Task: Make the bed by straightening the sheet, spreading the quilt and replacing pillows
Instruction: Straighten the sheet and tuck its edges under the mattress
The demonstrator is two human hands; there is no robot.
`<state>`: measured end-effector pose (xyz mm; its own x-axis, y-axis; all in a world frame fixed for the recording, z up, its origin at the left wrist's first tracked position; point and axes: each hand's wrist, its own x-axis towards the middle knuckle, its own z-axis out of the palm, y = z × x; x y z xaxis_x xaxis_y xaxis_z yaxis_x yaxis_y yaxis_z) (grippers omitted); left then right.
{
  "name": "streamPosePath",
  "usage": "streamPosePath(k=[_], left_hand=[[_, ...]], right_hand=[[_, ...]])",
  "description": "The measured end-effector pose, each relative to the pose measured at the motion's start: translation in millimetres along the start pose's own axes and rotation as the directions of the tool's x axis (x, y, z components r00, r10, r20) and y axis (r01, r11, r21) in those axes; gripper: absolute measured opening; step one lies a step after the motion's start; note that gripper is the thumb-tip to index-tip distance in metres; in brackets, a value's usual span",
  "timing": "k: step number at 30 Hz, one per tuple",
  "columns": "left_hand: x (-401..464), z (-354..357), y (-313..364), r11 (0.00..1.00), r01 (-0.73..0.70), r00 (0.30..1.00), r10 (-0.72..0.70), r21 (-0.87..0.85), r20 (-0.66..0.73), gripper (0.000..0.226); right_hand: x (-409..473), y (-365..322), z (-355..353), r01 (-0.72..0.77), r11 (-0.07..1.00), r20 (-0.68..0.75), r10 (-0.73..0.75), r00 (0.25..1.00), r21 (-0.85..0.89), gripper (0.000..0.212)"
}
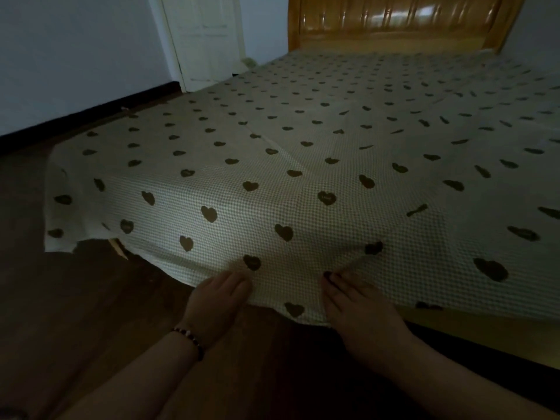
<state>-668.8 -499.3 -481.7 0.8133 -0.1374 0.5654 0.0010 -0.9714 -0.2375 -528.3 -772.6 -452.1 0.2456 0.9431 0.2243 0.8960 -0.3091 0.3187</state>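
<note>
Both hands grip the near hem of the sheet (303,177): the left hand (216,301) curls over it, and the right hand (357,310) seems to pinch a fold. The sheet covers the bed up to a wooden headboard (400,22); dark floor (91,298), white door (206,37).

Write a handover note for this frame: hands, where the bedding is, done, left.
Left hand: fingers on the heart-print sheet at the foot edge, apparently gripping it.
Right hand: fingertips pinch the same edge, raising a small fold.
Sheet covers the bed up to the wooden headboard; creases remain in the middle and on the right.
No quilt or pillows in view.
Left: finish smoothing, spread quilt, replace pillows.
</note>
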Motion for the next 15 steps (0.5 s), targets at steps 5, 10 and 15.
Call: streamPosePath(k=[5,10,15], left_hand=[[-6,5,-2,0.998,0.057,0.989,-0.054,-0.017,0.14,0.028],[10,8,5,0.997,0.072,0.979,-0.074,0.02,0.192,0.037],[30,1,38,0.998,-0.05,0.999,0.05,-0.048,0.0,0.04]], right_hand=[[6,3,10,-0.013,1.0,-0.023,0.013,1.0,-0.011,0.057],[7,5,10,0.005,0.998,-0.04,-0.008,0.999,-0.069,0.048],[10,1,5,0.019,0.989,-0.152,-0.041,0.988,-0.145,0.031]])
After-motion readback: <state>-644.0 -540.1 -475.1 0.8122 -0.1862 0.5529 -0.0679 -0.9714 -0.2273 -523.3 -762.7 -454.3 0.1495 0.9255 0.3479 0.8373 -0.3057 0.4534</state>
